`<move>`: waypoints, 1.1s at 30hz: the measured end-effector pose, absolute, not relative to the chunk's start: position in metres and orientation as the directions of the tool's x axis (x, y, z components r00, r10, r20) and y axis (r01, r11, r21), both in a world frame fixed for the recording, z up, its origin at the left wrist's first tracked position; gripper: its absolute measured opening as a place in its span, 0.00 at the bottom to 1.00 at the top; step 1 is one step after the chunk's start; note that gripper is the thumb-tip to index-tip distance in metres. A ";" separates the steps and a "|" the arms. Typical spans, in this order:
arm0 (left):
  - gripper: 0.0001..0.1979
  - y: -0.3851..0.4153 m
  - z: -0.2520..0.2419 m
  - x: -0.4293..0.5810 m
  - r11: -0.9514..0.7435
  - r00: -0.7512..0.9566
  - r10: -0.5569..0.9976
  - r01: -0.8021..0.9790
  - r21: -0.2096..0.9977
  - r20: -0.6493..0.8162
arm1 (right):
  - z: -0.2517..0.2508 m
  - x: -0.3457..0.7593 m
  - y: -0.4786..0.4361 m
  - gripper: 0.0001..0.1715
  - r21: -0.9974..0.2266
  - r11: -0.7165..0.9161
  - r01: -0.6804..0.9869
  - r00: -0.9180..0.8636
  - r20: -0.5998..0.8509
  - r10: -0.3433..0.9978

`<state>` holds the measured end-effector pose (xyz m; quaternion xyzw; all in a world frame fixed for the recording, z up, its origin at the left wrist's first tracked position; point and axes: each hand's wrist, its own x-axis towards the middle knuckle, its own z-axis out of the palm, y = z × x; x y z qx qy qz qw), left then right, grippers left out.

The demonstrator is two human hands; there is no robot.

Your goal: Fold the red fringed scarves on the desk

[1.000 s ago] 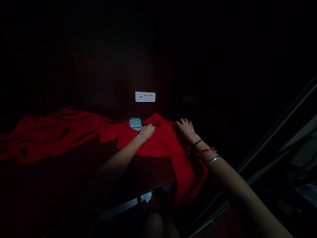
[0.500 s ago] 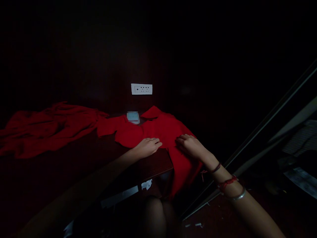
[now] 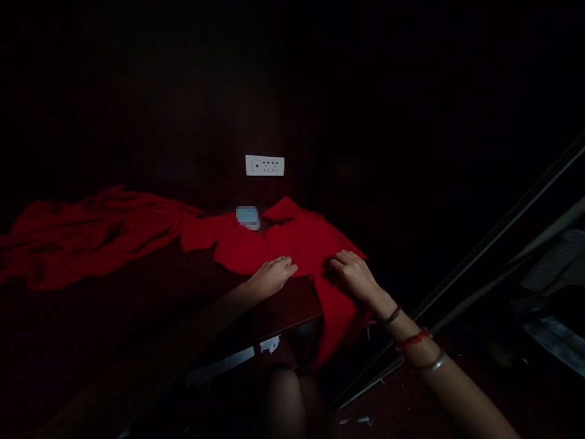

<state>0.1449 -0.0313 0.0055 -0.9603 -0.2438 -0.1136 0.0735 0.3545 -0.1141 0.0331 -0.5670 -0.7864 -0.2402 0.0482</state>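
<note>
The flat, bright red fabric piece (image 3: 304, 238) lies at the end of the dark brown wooden table (image 3: 287, 311), mostly spread, with one length hanging over the edge — the spreading looks partly done; the bare left hand (image 3: 273, 277) rests at its near edge, the bare right hand (image 3: 354, 272) farther right, fingers of both curled; whether they pinch it, I cannot tell; a crumpled red cloth heap (image 3: 105, 235) lies left, unsmoothed.

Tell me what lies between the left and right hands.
In the head view, red cloth lies between the left hand and right hand; dark tabletop shows just below its edge.
</note>
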 end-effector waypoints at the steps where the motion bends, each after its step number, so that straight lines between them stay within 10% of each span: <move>1: 0.09 -0.030 0.005 0.143 -0.883 0.863 0.435 0.465 -0.067 0.257 | 0.032 0.357 -0.115 0.11 0.318 0.252 0.914 -0.357 0.337 0.871; 17: 0.19 -0.005 0.007 0.118 -0.923 0.897 0.385 0.377 0.079 0.218 | 0.052 0.387 -0.114 0.17 0.016 -0.154 0.988 0.129 0.463 0.877; 22: 0.17 -0.006 0.010 0.115 -0.932 0.907 0.361 0.354 0.074 0.215 | 0.075 0.376 -0.128 0.15 0.205 -0.089 0.975 -0.064 0.637 0.768; 29: 0.13 -0.007 0.011 0.112 -0.938 0.913 0.347 0.331 0.105 0.217 | 0.056 0.382 -0.155 0.14 0.367 -0.078 0.927 -0.008 0.226 0.974; 33: 0.08 -0.014 0.016 0.113 -0.951 0.922 0.304 0.281 0.126 0.240 | 0.067 0.363 -0.155 0.19 0.354 -0.044 0.934 -0.055 0.266 0.962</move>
